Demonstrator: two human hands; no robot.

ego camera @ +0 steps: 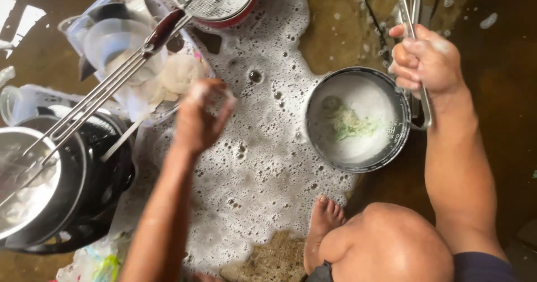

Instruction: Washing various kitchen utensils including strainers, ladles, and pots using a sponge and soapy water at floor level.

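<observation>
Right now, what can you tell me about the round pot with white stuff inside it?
The metal pot is round and grey, seen from straight above, sitting upright on the wet brown floor at the edge of a big patch of white soap foam. Inside it is a white, sudsy coating with a small greenish clump, maybe a scrubber or food scraps. A thin wire handle sticks out on its right side. The right hand, just above that side, grips long metal utensils, not the pot.
</observation>
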